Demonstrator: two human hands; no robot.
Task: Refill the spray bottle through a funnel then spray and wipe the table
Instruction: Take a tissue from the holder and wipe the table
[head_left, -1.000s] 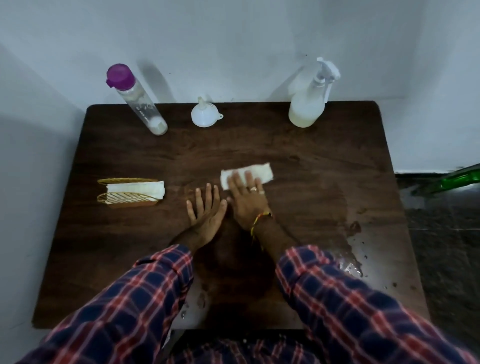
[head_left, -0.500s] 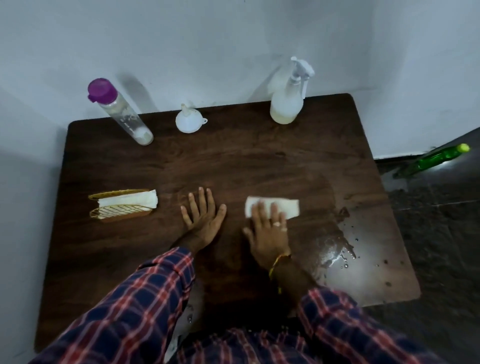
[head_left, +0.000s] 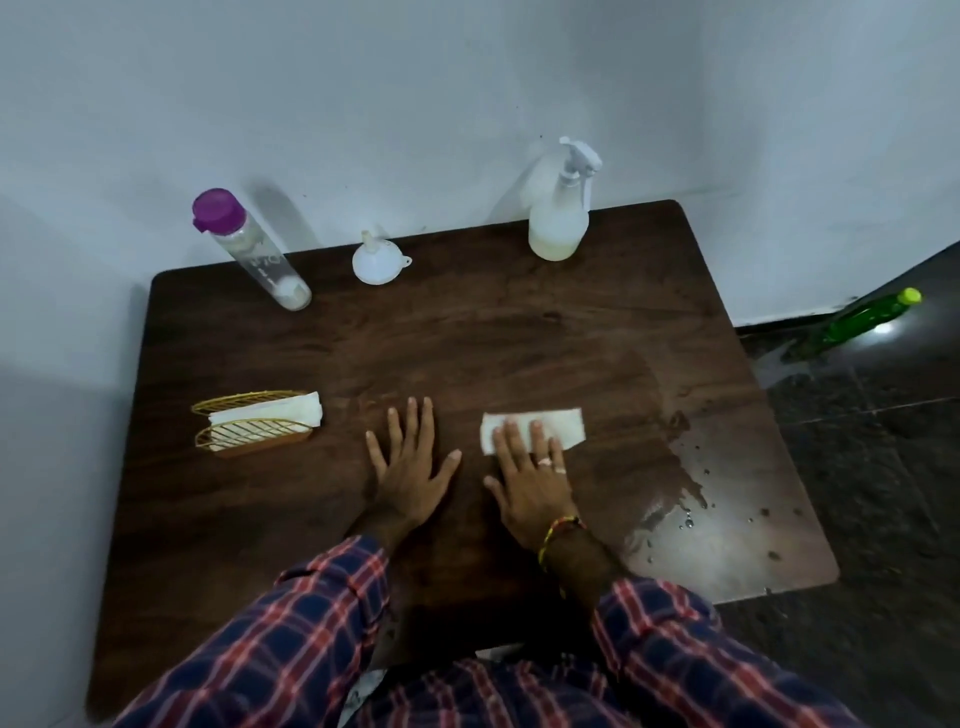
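My right hand (head_left: 530, 478) lies flat with its fingers pressing a folded white tissue (head_left: 561, 423) onto the dark wooden table (head_left: 467, 338). My left hand (head_left: 408, 465) rests flat beside it, fingers spread, holding nothing. The white spray bottle (head_left: 561, 213) with pale liquid stands at the back right edge. A white funnel (head_left: 376, 262) sits upside down at the back middle. A clear bottle with a purple cap (head_left: 249, 249) stands at the back left. Wet streaks and droplets (head_left: 685, 499) cover the table's right front part.
A gold wire holder with white tissues (head_left: 257, 423) stands at the left of the table. A green bottle (head_left: 862, 325) lies on the dark floor to the right. White walls close in behind and to the left of the table.
My right hand has slid the tissue to the right across the table, away from the left hand. The left hand has stayed flat in place. The view has shifted.
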